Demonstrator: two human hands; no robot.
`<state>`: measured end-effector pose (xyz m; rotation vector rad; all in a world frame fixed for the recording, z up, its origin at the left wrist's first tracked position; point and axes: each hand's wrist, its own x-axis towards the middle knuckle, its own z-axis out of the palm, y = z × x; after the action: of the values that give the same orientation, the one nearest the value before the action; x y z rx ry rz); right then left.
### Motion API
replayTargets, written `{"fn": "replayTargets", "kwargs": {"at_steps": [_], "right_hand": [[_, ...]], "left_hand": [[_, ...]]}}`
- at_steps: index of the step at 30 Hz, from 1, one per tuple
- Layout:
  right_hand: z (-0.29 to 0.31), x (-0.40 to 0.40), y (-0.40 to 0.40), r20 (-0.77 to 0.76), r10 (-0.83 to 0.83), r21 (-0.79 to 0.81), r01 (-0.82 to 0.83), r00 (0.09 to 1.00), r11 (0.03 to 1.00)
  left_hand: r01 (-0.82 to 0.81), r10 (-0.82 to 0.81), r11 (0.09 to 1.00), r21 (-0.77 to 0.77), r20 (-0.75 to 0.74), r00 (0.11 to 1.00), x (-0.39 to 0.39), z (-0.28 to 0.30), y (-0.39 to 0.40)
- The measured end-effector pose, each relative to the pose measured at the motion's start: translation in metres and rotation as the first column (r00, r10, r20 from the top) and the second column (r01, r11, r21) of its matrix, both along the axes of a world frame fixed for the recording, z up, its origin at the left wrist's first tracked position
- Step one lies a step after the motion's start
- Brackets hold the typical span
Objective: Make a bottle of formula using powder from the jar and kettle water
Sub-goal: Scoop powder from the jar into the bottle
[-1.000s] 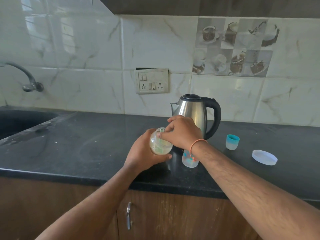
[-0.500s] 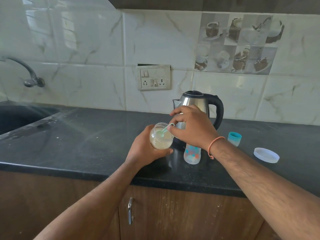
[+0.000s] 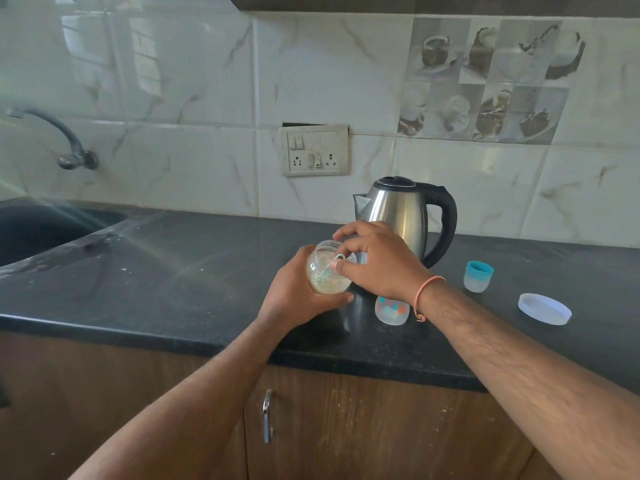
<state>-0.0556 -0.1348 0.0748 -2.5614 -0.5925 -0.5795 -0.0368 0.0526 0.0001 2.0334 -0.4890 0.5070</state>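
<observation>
Scooping step, frame centre: left hand (image 3: 294, 299) grips clear powder jar (image 3: 327, 271), tilted; right hand (image 3: 377, 265) pinches pale-green scoop (image 3: 333, 260) (next, baby bottle (image 3: 390, 310) below).

**Object count, kitchen counter**

Two hands: left hand (image 3: 298, 292), right hand (image 3: 377, 265). One clear powder jar (image 3: 325, 271), tilted. One scoop (image 3: 334, 259), pale green. One baby bottle (image 3: 390, 310) with coloured dots, only partly visible. One steel kettle (image 3: 403, 216) with black handle. One teal bottle cap (image 3: 478, 276). One white jar lid (image 3: 544, 309), lying flat. One orange wristband (image 3: 424, 289). One black countertop (image 3: 156, 271). One wall tap (image 3: 65, 140). One sink (image 3: 41, 226). One switch-and-socket plate (image 3: 314, 150). One cabinet handle (image 3: 266, 415).
</observation>
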Motion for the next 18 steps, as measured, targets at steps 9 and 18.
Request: {"fn": "replayTargets", "kwargs": {"at_steps": [9,18], "right_hand": [[0.005,0.011,-0.001,-0.162,0.004,0.102,0.013,0.987,0.995],[0.019,0.021,-0.006,-0.237,-0.051,0.262,0.115,0.970,0.958]], "left_hand": [[0.013,-0.013,1.000,-0.002,-0.005,1.000,-0.001,0.002,0.000],[-0.009,0.010,1.000,0.027,-0.036,0.999,0.001,0.002,-0.001]]}}
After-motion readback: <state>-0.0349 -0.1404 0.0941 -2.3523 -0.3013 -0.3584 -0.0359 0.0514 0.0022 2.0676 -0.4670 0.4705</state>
